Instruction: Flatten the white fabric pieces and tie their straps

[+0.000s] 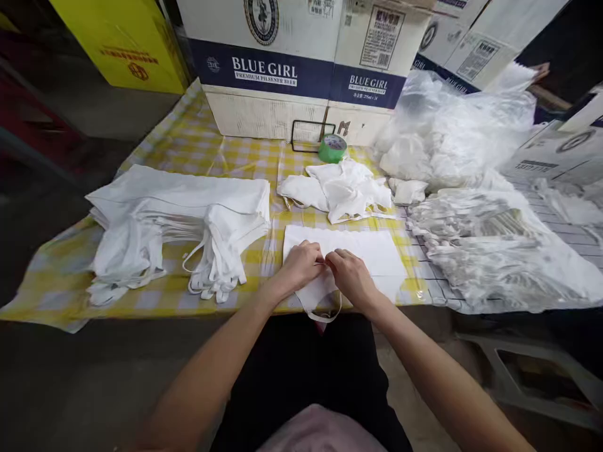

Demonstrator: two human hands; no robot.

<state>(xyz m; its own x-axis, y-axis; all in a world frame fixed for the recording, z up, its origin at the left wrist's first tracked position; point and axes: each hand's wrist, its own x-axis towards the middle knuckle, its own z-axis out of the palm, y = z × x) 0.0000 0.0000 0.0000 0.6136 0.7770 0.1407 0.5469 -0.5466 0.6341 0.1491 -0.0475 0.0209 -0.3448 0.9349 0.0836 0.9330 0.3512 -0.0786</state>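
A flat white cloth piece (351, 245), with a narrow white strap (325, 317) looping over the table's front edge, lies before me. My left hand (304, 262) and my right hand (347, 270) meet at its near side, fingers closed and pinched together on the cloth. The exact spot between the fingertips is hidden. To the left is a neat stack of similar white cloth pieces (188, 194), their straps bunched and hanging forward. Behind the piece in my hands, a loose heap of white cloth items (346, 191) lies crumpled.
A yellow checked tablecloth (240, 157) covers the table. At the back stand beer cartons (277, 69), a green tape roll (332, 149) and a black wire frame (306, 135). Plastic-wrapped white goods (499, 245) and a clear plastic bag (452, 132) fill the right side.
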